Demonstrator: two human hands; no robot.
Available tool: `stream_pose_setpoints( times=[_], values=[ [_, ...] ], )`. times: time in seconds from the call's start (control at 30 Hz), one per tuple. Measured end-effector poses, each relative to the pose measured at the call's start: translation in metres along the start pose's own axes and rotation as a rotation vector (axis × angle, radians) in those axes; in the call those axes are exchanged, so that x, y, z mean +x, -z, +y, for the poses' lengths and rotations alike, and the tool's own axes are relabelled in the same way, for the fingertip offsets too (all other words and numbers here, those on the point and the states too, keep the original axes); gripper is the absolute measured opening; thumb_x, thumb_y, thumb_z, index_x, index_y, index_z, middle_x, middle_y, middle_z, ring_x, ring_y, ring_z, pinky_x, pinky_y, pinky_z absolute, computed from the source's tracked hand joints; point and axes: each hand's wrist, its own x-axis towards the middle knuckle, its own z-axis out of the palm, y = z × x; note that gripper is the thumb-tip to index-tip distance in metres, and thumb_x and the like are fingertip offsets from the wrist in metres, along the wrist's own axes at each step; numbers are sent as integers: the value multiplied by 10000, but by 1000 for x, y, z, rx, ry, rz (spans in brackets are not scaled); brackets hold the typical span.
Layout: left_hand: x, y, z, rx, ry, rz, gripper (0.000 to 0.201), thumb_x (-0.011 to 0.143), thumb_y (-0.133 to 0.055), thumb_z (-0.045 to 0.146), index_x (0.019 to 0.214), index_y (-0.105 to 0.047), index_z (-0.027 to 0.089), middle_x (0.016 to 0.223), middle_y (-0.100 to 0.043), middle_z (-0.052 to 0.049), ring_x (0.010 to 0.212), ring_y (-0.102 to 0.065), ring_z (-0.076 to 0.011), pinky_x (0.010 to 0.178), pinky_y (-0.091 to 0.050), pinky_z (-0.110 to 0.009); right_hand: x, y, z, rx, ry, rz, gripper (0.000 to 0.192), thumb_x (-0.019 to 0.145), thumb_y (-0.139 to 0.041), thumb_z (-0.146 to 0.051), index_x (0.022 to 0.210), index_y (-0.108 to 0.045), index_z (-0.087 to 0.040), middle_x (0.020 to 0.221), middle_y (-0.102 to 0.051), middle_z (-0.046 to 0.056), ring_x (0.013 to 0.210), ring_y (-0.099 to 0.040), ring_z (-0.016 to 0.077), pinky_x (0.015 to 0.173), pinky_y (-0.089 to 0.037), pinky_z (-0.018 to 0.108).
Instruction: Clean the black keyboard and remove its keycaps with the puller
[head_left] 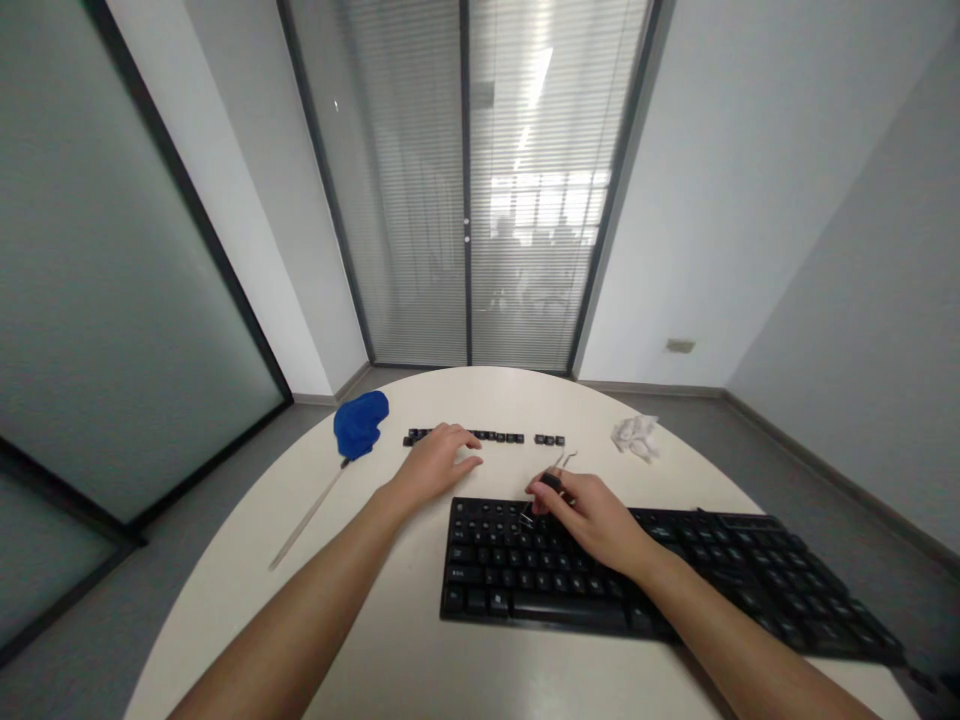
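A black keyboard (pixel 570 610) lies on the round white table. My right hand (pixel 596 515) is over its upper left part, closed around a keycap puller (pixel 551 481) with a black middle. Thin wires stick out at both ends of the puller, and the lower ones reach down to the keys. Beyond the keyboard, loose black keycaps (pixel 501 437) stand in a line, with a short separate group (pixel 550 440) to the right. My left hand (pixel 437 462) rests by the left part of that line, thumb and fingers apart, and it hides some keycaps.
A blue cloth (pixel 361 423) lies at the table's left, beside a thin pale stick with a dark tip (pixel 307 518). Crumpled white tissue (pixel 636 437) sits at the far right. The table's curved edge (pixel 480 369) runs in front of a glass partition with blinds.
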Motion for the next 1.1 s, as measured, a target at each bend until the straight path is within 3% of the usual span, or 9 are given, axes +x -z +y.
stream_pose_setpoints(
  times=[0.13, 0.33, 0.6, 0.83, 1.1],
  values=[
    [-4, 5, 29, -170, -158, -238, 240, 858, -677, 319, 1074, -674, 214, 1068, -682, -38, 1010, -601, -210, 906, -450, -313, -4, 6, 1, -85, 20, -33, 369, 996, -423, -460, 864, -655, -205, 802, -707, 32, 752, -643, 194, 748, -457, 293],
    [-8, 8, 49, -189, -217, -354, 274, 848, -690, 353, 1096, -678, 237, 1042, -688, -30, 968, -615, -211, 846, -464, -300, -3, 6, 5, -48, 53, -54, 322, 989, -447, -441, 912, -668, -219, 833, -711, 30, 774, -646, 194, 748, -461, 282],
    [-8, 6, 51, -196, -218, -372, 267, 834, -706, 327, 1084, -687, 234, 1021, -686, -29, 941, -620, -209, 815, -467, -293, -5, 2, 5, -123, 68, -129, 360, 979, -454, -492, 957, -707, -237, 867, -724, 36, 810, -659, 202, 773, -471, 290],
    [-8, 6, 53, -195, -237, -367, 265, 855, -688, 381, 1063, -683, 216, 1037, -681, -42, 973, -619, -216, 856, -466, -308, -4, 0, 7, -211, 19, -39, 374, 985, -437, -471, 893, -694, -215, 835, -709, 62, 798, -643, 216, 759, -466, 311],
    [-8, 4, 55, -193, -247, -369, 244, 856, -683, 398, 1021, -702, 219, 996, -680, -42, 958, -617, -220, 858, -455, -308, 1, -1, 13, 54, -38, -62, 394, 992, -435, -448, 813, -686, -203, 814, -734, 31, 798, -667, 205, 785, -468, 299]
  ],
)
